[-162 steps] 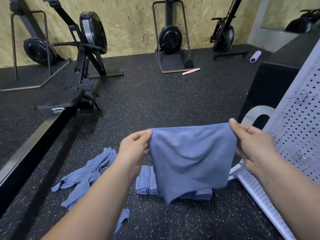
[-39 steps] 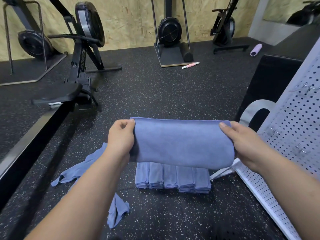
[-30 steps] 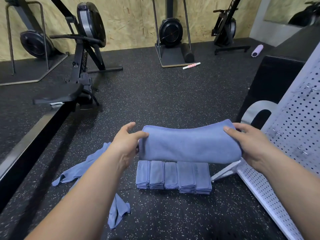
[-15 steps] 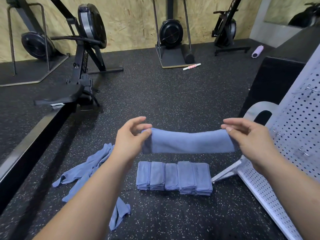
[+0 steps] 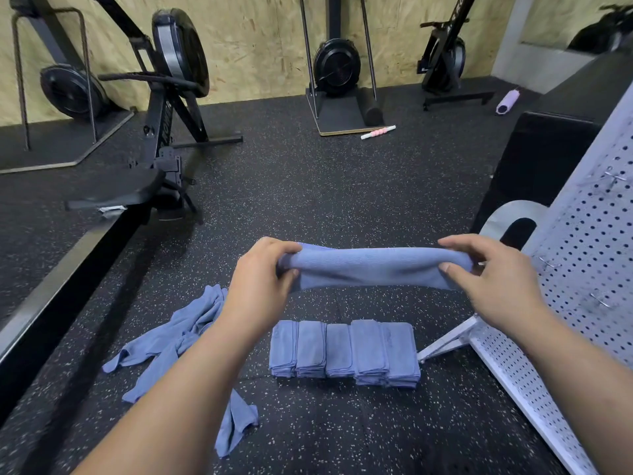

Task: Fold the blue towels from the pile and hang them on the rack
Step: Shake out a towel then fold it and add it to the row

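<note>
Now your left hand (image 5: 263, 286) and right hand (image 5: 493, 282) hold a folded blue towel (image 5: 373, 267) stretched level between them at the centre of the frame, up off the floor. Your left fingers (image 5: 286, 245) curl over its left end with the thumb tucked under. Your right fingers (image 5: 459, 242) arch over its right end, and the thumb presses the near side.

Below it, at lower centre, a row of folded towels (image 5: 346, 349) sits side by side on the speckled rubber floor (image 5: 308, 186). The pile of unfolded towels (image 5: 178, 337) sprawls at lower left, partly behind your left forearm. The white perforated rack (image 5: 589, 255) leans along the right edge, beside your right hand. A rowing machine (image 5: 171, 80) stands at upper left, and a pink massage stick (image 5: 378, 132) lies at upper centre.
</note>
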